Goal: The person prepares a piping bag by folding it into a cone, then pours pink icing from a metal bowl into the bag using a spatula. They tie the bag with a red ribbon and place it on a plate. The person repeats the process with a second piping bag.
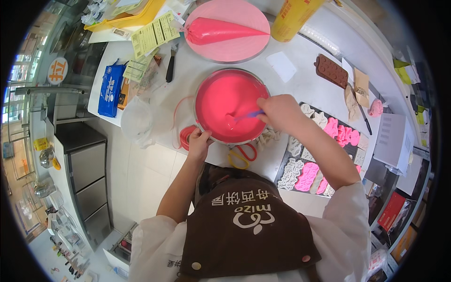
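A round metal bowl [198, 120] stands near the front edge of the white table, holding smooth bright pink cream or batter [220, 98]. My left hand [200, 141] grips its lower left rim. In my right hand [282, 112], above the right side of the bowl, is the handle of a blue spatula [252, 114]; its far end is in the pink mix. A roll of red ribbon [186, 136] lies beside my left hand. Below the bowl, scissors with a red and a yellow handle loop [239, 158] stick out, their blades hidden.
Behind the bowl, a filled pink piping bag [225, 31] rests on a pink round board [225, 53]. A black-handled knife [171, 67] and a blue packet [111, 91] lie left. At right are a brown chocolate mould [332, 71] and a tray of silicone moulds [306, 176]. A yellow film roll [294, 17] stands behind.
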Demonstrator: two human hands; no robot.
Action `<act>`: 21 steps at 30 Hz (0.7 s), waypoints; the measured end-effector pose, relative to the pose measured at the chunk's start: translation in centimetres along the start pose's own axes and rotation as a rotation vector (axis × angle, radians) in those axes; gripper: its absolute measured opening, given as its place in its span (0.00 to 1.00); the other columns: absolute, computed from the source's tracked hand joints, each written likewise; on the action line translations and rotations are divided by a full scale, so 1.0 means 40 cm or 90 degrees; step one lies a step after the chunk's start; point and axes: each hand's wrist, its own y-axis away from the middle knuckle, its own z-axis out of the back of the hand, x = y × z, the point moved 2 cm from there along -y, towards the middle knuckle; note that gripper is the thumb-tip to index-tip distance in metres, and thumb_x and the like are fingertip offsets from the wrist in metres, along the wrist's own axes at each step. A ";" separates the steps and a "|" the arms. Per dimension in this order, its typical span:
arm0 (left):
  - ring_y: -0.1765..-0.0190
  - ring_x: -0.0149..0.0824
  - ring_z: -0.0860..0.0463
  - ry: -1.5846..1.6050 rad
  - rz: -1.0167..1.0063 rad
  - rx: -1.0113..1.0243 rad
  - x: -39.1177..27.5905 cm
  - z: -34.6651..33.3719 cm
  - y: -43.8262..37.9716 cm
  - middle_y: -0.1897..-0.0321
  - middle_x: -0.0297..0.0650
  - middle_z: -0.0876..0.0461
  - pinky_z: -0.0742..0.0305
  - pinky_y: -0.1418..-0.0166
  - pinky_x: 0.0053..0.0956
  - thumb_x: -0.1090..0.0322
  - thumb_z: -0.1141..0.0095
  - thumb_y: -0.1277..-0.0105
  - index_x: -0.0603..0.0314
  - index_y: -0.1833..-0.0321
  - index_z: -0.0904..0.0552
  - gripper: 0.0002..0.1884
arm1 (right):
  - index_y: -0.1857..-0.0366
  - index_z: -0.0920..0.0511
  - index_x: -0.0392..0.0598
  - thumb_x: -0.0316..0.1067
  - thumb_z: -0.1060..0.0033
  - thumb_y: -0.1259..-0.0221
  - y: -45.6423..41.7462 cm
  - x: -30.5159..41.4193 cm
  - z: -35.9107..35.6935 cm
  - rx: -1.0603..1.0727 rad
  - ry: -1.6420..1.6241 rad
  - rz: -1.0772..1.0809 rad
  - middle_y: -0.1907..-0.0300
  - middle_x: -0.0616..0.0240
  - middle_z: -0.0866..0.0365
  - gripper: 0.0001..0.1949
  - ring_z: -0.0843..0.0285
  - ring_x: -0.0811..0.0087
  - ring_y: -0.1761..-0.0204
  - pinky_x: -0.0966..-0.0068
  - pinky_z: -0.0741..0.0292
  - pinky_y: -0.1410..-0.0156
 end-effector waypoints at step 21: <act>0.55 0.38 0.09 0.019 -0.082 -0.117 -0.298 0.028 0.396 0.56 0.44 0.10 0.09 0.49 0.37 0.80 0.49 0.31 0.67 0.49 0.17 0.11 | 0.65 0.23 0.50 0.36 0.28 0.43 0.112 0.233 0.248 -0.310 0.191 0.349 0.66 0.66 0.21 0.10 0.15 0.63 0.61 0.64 0.21 0.59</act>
